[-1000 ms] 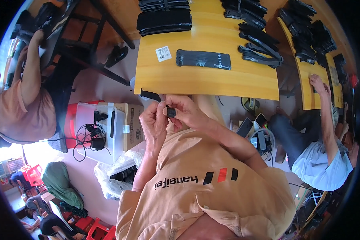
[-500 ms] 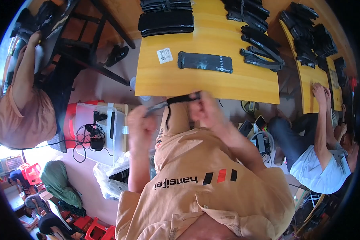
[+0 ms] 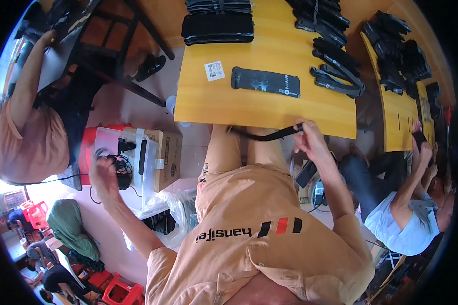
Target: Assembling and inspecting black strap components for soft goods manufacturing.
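Note:
My right hand (image 3: pixel 311 141) is closed on one end of a black strap (image 3: pixel 269 136), just off the table's near edge. The strap sags to the left over my thighs, and its far end hangs free. Out to the left, my left hand (image 3: pixel 104 175) is over a clear plastic bin (image 3: pixel 147 178) that holds black cables (image 3: pixel 123 165). Motion smears its fingers. A greyish curved bit shows at their tips; whether they hold it, I cannot tell. Flat on the table lies a dark grey pouch-like band (image 3: pixel 265 82) with a row of pale marks.
The yellow table (image 3: pixel 213 109) bears a white label card (image 3: pixel 215 71), a black stack (image 3: pixel 218 28) and grey straps (image 3: pixel 336 81). A cardboard box (image 3: pixel 169 157) stands beside the bin. A person in light blue (image 3: pixel 404 223) works at right, another (image 3: pixel 30 137) at left.
My hands have come apart. The left has let go of the strap and swung left over the bin; the right has moved right, with the strap now trailing from it.

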The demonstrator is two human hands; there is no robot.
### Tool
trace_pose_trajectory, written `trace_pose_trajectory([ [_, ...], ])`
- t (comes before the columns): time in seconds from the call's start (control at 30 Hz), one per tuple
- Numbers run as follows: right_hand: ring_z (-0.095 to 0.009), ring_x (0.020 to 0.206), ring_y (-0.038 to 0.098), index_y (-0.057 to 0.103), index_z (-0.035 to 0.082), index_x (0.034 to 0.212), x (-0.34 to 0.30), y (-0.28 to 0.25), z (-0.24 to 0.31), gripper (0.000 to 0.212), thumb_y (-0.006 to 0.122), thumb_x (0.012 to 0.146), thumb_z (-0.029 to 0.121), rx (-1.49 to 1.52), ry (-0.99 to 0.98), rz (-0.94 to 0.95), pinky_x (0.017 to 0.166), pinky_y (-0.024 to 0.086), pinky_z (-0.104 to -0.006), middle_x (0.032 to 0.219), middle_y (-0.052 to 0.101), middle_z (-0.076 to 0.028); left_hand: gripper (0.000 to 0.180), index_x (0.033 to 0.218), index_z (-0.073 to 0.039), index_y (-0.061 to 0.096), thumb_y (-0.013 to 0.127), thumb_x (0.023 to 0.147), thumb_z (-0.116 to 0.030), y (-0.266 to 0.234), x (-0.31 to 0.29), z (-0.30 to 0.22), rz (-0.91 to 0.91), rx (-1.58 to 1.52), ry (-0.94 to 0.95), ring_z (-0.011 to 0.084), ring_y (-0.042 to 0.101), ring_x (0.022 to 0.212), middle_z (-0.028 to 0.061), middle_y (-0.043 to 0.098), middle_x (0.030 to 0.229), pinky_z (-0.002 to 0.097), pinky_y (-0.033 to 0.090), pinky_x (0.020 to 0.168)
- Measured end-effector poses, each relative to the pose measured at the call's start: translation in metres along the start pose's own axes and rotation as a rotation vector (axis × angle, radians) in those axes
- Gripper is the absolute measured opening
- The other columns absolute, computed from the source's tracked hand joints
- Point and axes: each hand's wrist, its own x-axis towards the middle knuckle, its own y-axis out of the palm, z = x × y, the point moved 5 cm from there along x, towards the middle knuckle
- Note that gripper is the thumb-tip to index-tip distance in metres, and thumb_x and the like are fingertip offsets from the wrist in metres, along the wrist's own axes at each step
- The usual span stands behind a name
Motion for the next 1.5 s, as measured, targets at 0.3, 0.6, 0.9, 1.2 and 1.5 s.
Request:
trace_pose_trajectory([
  [0.3,-0.007,0.034,0.039,0.049,0.001,0.069,-0.017,0.022,0.016,0.017,0.040,0.082,0.007,-0.267,-0.152,0.026,0.040,0.044,-0.0239,0.051,0.046,-0.002,0.027,0.097,0.000,0.057,0.049,0.093,-0.025,0.097,0.022,0.054,0.145,0.398,0.106,0.0121,0.062,0.066,0.0066,0.062,0.074,0.0175,0.044,0.048],
  [0.6,-0.007,0.037,0.040,0.051,0.001,0.068,-0.018,0.016,0.013,0.018,0.041,0.081,0.006,-0.204,-0.156,-0.003,0.041,0.043,-0.0235,0.053,0.047,-0.002,0.022,0.093,-0.003,0.057,0.047,0.093,-0.022,0.131,0.028,0.165,0.067,0.239,-0.049,0.0125,0.063,0.061,0.0074,0.064,0.076,0.0196,0.045,0.046],
  [0.9,-0.009,0.037,0.044,0.055,-0.001,0.074,-0.019,0.009,0.010,0.015,0.043,0.082,0.003,-0.386,-0.162,-0.044,0.043,0.044,-0.0230,0.053,0.050,-0.004,0.030,0.075,0.001,0.058,0.047,0.092,-0.022,0.117,-0.010,0.221,0.031,0.396,-0.299,0.0147,0.058,0.044,0.0117,0.061,0.060,0.0217,0.041,0.037],
  [1.2,-0.013,0.058,0.061,0.064,-0.003,0.094,-0.047,0.026,0.041,0.028,0.045,0.073,-0.008,-1.105,-0.582,-0.131,0.054,0.048,-0.0244,0.069,0.061,-0.011,0.040,0.072,0.003,0.056,0.045,0.093,-0.030,0.101,-0.012,0.220,-0.075,0.545,-0.127,0.0165,0.058,0.042,0.0142,0.059,0.057,0.0242,0.043,0.036],
  [1.5,-0.012,0.064,0.060,0.064,-0.005,0.094,-0.068,0.006,0.060,0.034,0.042,0.070,-0.015,-0.532,-0.344,0.049,0.056,0.045,-0.0200,0.078,0.061,-0.010,0.047,0.092,0.007,0.059,0.041,0.094,-0.036,0.088,-0.022,0.193,-0.081,0.948,0.016,0.0176,0.060,0.053,0.0140,0.063,0.075,0.0268,0.047,0.048],
])
